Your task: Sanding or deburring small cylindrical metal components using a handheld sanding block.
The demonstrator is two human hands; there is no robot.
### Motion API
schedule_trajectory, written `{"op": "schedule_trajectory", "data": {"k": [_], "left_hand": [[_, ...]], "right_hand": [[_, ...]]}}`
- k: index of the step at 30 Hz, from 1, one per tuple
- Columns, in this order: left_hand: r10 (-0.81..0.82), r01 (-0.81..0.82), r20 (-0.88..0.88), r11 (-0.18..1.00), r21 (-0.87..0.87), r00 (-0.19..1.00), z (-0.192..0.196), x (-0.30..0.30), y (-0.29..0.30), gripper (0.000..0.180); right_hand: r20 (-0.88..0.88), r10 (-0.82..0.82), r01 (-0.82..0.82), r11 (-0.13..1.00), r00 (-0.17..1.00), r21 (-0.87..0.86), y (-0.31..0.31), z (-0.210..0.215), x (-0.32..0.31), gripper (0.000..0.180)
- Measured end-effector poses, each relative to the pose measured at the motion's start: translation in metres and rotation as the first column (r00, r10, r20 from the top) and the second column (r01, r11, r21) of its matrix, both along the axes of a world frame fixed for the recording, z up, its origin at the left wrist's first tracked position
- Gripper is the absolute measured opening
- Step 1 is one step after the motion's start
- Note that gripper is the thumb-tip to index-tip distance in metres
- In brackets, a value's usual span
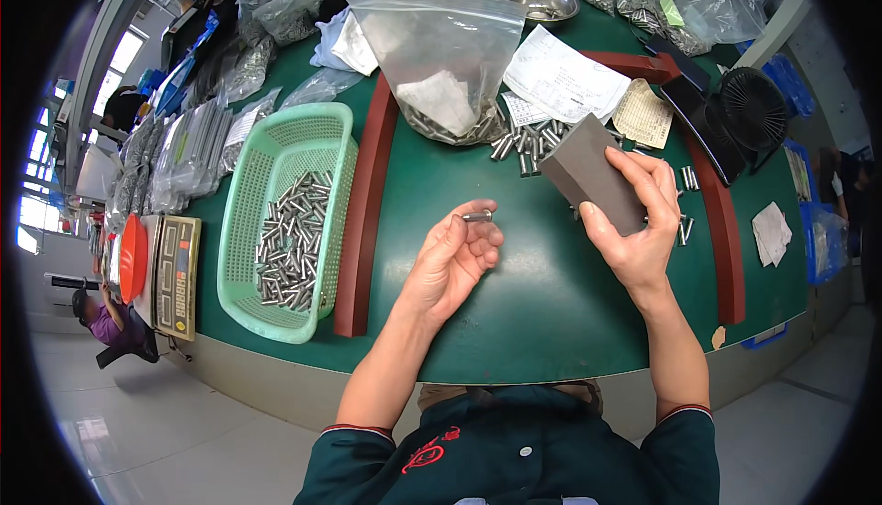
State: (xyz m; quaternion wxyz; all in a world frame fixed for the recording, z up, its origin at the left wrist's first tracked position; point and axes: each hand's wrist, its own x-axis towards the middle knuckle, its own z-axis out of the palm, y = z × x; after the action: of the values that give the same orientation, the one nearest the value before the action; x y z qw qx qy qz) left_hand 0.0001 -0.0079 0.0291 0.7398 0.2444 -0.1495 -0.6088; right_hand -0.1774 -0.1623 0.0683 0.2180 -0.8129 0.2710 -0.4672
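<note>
A green-topped workbench (pixel 542 303) edged with dark red strips stands over a pale tiled floor (pixel 184 431); bright windows (pixel 41 147) glow far left.

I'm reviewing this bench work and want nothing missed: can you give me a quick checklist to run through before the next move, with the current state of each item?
1. Small metal pin pinched in the left hand fingertips: ok.
2. Grey block gripped firmly in the right hand: ok.
3. Pin and block in contact: not ok, they are apart.
4. Green basket within reach on the left, already holding pins: ok.
5. Loose pins available beside the clear bag: ok.
6. Pin surface condition: cannot tell, too small.
</note>
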Motion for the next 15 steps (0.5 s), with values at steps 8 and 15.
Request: {"op": "schedule_trajectory", "data": {"k": [8, 15], "left_hand": [[0.055, -0.059, 0.039, 0.99, 0.125, 0.998, 0.001, -0.001, 0.0, 0.038], [0.012, -0.124, 0.353, 0.947, 0.295, 0.936, 0.015, -0.005, -0.001, 0.032]], "right_hand": [[-0.014, 0.008, -0.008, 1.0, 1.0, -0.003, -0.002, 0.002, 0.001, 0.053], [-0.004, -0.004, 0.004, 1.0, 1.0, 0.023, -0.003, 0.001, 0.001, 0.052]]}}
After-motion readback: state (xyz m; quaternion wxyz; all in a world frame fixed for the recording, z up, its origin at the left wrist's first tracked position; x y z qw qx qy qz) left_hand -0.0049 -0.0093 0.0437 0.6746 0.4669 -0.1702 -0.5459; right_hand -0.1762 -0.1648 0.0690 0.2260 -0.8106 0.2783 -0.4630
